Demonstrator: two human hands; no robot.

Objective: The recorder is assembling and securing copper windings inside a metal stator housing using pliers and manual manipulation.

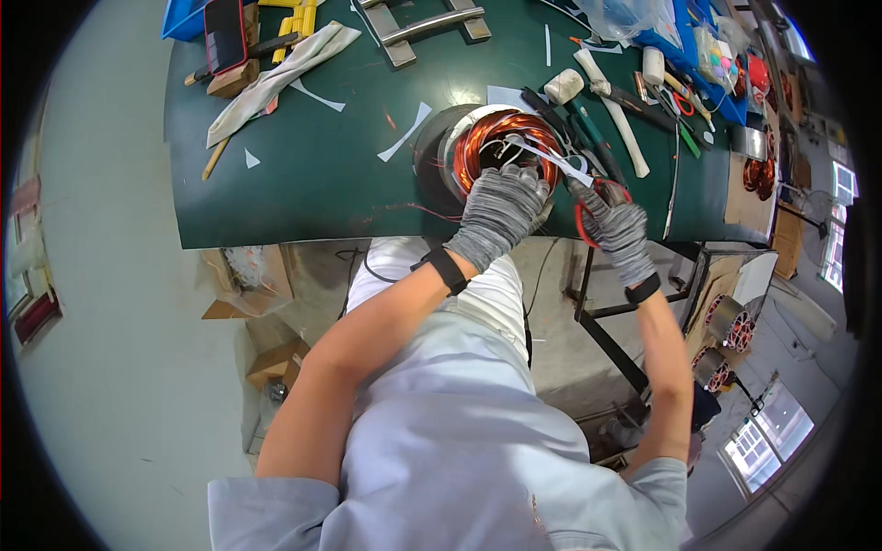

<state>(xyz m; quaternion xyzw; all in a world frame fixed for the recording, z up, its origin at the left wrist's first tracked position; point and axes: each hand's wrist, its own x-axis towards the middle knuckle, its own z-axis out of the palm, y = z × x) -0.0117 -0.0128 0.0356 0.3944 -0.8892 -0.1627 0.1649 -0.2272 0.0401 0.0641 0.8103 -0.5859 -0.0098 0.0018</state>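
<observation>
A motor stator point(457, 147), a metal ring with orange copper windings, sits at the table's near edge. My left hand point(501, 209), in a grey knit glove, has its fingers curled over the near side of the windings; the fingertips are partly hidden inside the ring. A narrow white strip of insulating paper point(571, 171) sticks out from the ring's right side. In my right hand point(617, 228), gloved too, is a pair of red-handled scissors point(581, 223), close to that strip. The scissors' blades are hard to make out. Thin copper wires point(427, 210) trail leftward from the stator.
White paper scraps point(405, 131) lie on the green table point(303, 197). Rightward are a mallet point(564, 86), a white rod point(625, 129), other hand tools and blue bins point(726, 103). A cloth point(280, 81), a phone point(225, 37) and a metal frame point(432, 26) are farther back.
</observation>
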